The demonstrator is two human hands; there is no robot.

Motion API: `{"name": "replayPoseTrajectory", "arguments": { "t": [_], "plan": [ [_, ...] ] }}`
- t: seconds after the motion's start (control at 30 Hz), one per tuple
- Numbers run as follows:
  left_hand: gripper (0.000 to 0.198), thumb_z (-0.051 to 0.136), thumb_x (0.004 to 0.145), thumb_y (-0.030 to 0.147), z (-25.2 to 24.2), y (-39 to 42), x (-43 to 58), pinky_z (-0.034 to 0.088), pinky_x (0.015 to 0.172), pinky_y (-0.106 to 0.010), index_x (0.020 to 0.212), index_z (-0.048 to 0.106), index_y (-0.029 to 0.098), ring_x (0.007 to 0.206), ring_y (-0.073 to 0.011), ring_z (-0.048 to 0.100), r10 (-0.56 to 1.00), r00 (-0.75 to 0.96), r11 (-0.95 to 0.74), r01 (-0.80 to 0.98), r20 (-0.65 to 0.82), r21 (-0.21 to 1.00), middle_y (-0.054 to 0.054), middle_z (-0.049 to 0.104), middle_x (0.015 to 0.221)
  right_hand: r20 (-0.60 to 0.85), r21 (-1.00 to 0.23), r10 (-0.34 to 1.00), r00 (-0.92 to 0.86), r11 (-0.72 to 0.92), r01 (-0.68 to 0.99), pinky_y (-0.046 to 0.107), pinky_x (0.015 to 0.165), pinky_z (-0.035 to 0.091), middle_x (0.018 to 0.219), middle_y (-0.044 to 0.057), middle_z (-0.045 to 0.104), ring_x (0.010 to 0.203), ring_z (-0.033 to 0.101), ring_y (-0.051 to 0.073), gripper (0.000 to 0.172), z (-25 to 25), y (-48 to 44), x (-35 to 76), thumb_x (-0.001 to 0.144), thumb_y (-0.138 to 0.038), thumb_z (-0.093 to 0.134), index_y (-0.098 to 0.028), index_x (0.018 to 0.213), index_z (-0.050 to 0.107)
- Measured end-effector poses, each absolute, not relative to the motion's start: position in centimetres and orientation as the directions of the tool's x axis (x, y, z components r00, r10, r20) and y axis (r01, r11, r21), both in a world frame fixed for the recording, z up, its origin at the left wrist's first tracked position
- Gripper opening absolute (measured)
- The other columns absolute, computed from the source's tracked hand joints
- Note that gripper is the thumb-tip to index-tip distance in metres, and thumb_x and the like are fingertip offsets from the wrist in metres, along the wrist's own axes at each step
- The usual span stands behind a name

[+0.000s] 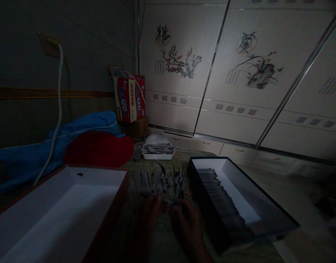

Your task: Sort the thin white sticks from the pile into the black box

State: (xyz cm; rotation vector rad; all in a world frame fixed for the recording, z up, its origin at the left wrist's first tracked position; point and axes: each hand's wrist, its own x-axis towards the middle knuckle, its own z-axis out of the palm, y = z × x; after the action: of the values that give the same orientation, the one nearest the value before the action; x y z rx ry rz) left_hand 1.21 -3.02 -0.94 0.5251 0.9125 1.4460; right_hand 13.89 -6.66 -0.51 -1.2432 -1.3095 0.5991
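In dim light — left hand (153,207) and right hand (187,215) pinch a pen (166,199).
White tray (158,157) sits near the table (163,235)'s far edge, black box (244,184) along its right — painted sliding doors (170,117) beyond.

A reddish box (99,176) hems in the left hand (153,209), a dark box (210,216) the right hand (187,215); slim sticks (164,181) obstruct forward passage; space above is open.

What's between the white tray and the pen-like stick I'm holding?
In the head view, a loose cluster of similar sticks lies on the table between the white tray and the held stick.
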Motion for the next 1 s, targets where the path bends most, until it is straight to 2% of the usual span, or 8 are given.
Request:
{"name": "replayPoseTrajectory", "arguments": {
  "t": [0.1,0.2,0.37,0.6,0.7,0.8,0.87,1.0],
  "plan": [
    [0.026,0.082,0.053,0.031,-1.2,-2.7,1.2,0.055,0.059,-0.032,0.068,0.067,0.016,0.06,-0.0208,0.067,0.975,-0.098,0.113,-0.553,-0.199,0.826,-0.005,0.07,0.068,0.313,-0.935,0.922,0.227,0.258,0.242,0.024,0.06,0.049,0.077,0.005,0.069,0.069,0.063,0.018,0.024,-0.9,-6.6,13.9,0.082,-0.035,0.055,-0.016,0.088,0.068],
    [0.031,0.081,0.053,0.037,-1.1,-2.8,1.2,0.055,0.059,-0.031,0.071,0.068,0.015,0.061,-0.0208,0.067,0.985,-0.06,0.108,-0.512,-0.161,0.852,-0.005,0.07,0.066,0.271,-0.946,0.938,0.218,0.217,0.24,0.022,0.053,0.044,0.066,0.001,0.064,0.06,0.059,0.015,0.029,-1.1,-6.5,13.9,0.085,-0.04,0.051,-0.016,0.078,0.066],
    [0.039,0.082,0.051,0.043,-1.1,-2.9,1.4,0.055,0.058,-0.031,0.072,0.067,0.014,0.061,-0.0191,0.066,0.991,-0.05,0.082,-0.502,-0.123,0.861,-0.003,0.07,0.065,0.325,-0.916,0.919,0.221,0.247,0.317,0.019,0.047,0.037,0.058,-0.002,0.055,0.053,0.05,0.012,0.032,-1.4,-6.5,13.8,0.087,-0.039,0.048,-0.018,0.066,0.06],
    [0.042,0.082,0.047,0.045,-2.2,-2.3,1.6,0.055,0.053,-0.03,0.07,0.066,0.014,0.058,-0.0204,0.067,0.992,-0.076,0.057,-0.443,-0.1,0.895,-0.005,0.071,0.066,0.409,-0.864,0.872,0.27,0.274,0.422,0.022,0.052,0.04,0.058,-0.001,0.055,0.053,0.049,0.013,0.039,-2.9,-6.4,14.0,0.088,-0.046,0.045,-0.02,0.062,0.057],
    [0.039,0.08,0.052,0.044,-2.4,-2.3,1.4,0.056,0.057,-0.032,0.073,0.067,0.014,0.061,-0.0219,0.068,0.992,-0.088,0.049,-0.413,-0.094,0.909,-0.006,0.072,0.069,0.348,-0.896,0.897,0.272,0.232,0.378,0.022,0.053,0.041,0.063,0.001,0.06,0.057,0.054,0.014,0.039,-2.6,-6.5,14.0,0.089,-0.049,0.044,-0.02,0.067,0.061],
    [0.037,0.08,0.051,0.045,-2.0,-2.3,1.1,0.056,0.056,-0.032,0.069,0.066,0.015,0.059,-0.0217,0.067,0.982,-0.134,0.075,-0.359,-0.131,0.93,-0.006,0.071,0.066,0.347,-0.898,0.914,0.212,0.259,0.354,0.022,0.062,0.045,0.077,0.002,0.065,0.071,0.06,0.016,0.03,-1.8,-6.7,14.1,0.088,-0.046,0.048,-0.02,0.087,0.063],
    [0.038,0.079,0.05,0.046,-1.6,-2.3,1.0,0.055,0.055,-0.031,0.068,0.066,0.015,0.057,-0.0204,0.067,0.978,-0.158,0.071,-0.344,-0.133,0.936,-0.005,0.07,0.065,0.357,-0.887,0.923,0.141,0.288,0.361,0.022,0.063,0.045,0.08,0.003,0.065,0.072,0.06,0.016,0.027,-1.5,-6.7,14.1,0.088,-0.043,0.048,-0.02,0.093,0.061],
    [0.04,0.078,0.05,0.047,-0.8,-2.8,1.2,0.056,0.055,-0.03,0.07,0.067,0.014,0.056,-0.0187,0.066,0.987,-0.121,0.049,-0.373,-0.101,0.927,-0.003,0.07,0.062,0.38,-0.86,0.918,0.117,0.304,0.411,0.023,0.055,0.043,0.069,0.002,0.061,0.061,0.056,0.015,0.033,-2.1,-6.8,14.0,0.092,-0.044,0.04,-0.022,0.077,0.06]
  ]
}}
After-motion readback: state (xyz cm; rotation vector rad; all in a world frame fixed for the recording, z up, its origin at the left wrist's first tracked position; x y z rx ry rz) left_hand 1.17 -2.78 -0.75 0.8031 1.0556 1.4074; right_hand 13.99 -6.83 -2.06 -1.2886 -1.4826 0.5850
